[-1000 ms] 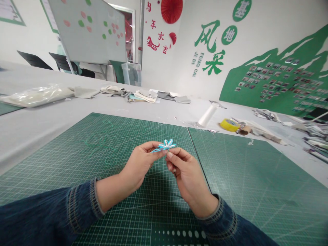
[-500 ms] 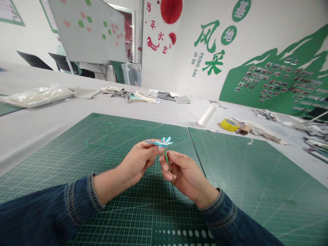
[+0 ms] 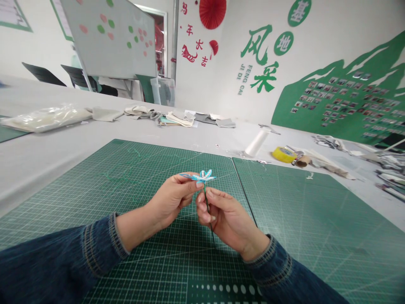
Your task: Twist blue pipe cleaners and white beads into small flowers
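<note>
A small blue flower [image 3: 205, 175] with white beaded petals is held above the green cutting mat [image 3: 152, 261]. My left hand [image 3: 172, 198] pinches it at its base, thumb in front, and thin blue strands stick out to the left over the fingers. Below the flower, my right hand [image 3: 224, 213] has its fingers closed round the thin green stem [image 3: 207, 204]. The dark lower end of the stem slants down past the right fingers over the mat. The two hands are close together, their fingertips nearly touching.
Beyond the mats lie a yellow tape roll [image 3: 284, 155], a white roll [image 3: 257, 142] and cloth scraps [image 3: 182, 118]. A plastic-wrapped bundle [image 3: 52, 118] is at the far left. Green thread [image 3: 126, 173] lies on the left mat. A second mat [image 3: 316, 207] adjoins on the right.
The fingers of my right hand have shifted very slightly left on the stem, and the stem has turned a little. The left hand keeps its pinch.
</note>
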`<state>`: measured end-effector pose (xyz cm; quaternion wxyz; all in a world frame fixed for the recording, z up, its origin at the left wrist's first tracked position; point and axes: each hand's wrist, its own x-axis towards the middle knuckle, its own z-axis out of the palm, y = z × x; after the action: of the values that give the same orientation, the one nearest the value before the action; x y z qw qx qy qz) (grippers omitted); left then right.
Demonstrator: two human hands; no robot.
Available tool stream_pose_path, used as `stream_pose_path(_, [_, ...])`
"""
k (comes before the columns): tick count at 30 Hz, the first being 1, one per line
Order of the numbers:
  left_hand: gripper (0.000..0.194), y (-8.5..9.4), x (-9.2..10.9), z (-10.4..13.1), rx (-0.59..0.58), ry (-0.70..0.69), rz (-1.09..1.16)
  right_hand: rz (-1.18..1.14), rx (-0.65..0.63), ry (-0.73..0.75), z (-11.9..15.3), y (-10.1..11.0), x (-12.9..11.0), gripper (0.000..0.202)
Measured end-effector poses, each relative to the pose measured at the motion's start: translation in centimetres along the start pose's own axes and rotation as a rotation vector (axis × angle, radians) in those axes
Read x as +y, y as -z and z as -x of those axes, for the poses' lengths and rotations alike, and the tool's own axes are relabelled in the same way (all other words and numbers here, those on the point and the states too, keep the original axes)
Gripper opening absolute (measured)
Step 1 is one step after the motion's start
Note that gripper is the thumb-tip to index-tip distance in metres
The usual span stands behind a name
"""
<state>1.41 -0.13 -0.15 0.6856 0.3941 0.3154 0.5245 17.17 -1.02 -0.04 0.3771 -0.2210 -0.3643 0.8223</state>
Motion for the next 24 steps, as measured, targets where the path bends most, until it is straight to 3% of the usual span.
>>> stream_pose_path(4, [0.023, -0.1, -0.1, -0.1, 0.004, 0.0, -0.062, 0.017, 0.068, 0.067, -0.2, 0.1, 0.1, 0.017])
stream_pose_path(12, [0.023, -0.5, -0.5, -0.1, 0.126, -0.06, -0.15, 0.096, 0.221, 0.172, -0.2, 0.2, -0.1, 0.015])
stream_pose_path(24, [0.015, -0.9, -0.2, 0.9, 0.102, -0.137, -0.349, 0.128, 0.398, 0.296, -0.5, 0.4, -0.5, 0.014])
